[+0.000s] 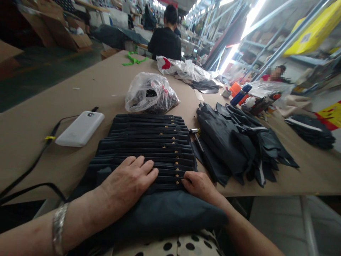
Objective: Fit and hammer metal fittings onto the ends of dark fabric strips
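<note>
Overlapping dark fabric pieces with zippers (146,142) lie in a row in front of me, their small gold zipper sliders lined up along the right side. My left hand (128,181) rests flat on the nearest pieces, fingers spread a little. At the right edge of the row, my right hand (199,185) has its fingers curled and pinched on the nearest zippered fabric piece, beside a gold slider. The near part of the dark fabric (165,211) hangs over the table's front edge towards my lap.
A white power bank (81,129) with a black cable lies left. Behind the row sits a clear plastic bag (151,93). Dark cut fabric (229,142) is heaped right, near a screwdriver-like tool (194,131) and a blue bottle (241,94). A person (166,39) sits beyond the table (87,85).
</note>
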Action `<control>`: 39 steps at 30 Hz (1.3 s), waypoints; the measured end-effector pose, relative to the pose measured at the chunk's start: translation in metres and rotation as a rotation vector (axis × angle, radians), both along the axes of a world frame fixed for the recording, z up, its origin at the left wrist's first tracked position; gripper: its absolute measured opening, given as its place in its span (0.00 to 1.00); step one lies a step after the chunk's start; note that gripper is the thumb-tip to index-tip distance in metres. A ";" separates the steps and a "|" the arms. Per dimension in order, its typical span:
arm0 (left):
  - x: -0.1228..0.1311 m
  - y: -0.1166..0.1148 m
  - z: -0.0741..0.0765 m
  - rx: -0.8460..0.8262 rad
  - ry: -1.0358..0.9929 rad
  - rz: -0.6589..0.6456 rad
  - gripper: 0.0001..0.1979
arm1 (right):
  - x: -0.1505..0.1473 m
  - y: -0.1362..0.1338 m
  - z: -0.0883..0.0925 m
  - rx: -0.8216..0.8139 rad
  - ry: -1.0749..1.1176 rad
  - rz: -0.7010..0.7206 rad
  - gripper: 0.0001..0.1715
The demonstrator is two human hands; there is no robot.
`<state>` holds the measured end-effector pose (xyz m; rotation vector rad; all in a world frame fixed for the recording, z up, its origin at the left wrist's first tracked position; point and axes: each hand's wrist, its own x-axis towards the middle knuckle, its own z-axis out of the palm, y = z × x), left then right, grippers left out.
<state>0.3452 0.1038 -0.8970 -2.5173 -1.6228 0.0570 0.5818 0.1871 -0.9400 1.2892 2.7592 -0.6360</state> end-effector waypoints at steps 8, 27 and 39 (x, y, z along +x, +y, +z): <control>-0.011 0.016 -0.020 0.023 -0.204 -0.086 0.09 | 0.007 0.015 0.027 -0.119 0.241 0.021 0.07; -0.018 0.021 -0.047 -0.003 -0.369 -0.030 0.04 | -0.143 0.239 -0.013 -0.168 0.374 -0.451 0.12; -0.018 0.036 -0.031 -0.143 -0.318 0.045 0.08 | -0.154 0.244 -0.012 -0.022 0.343 -0.462 0.10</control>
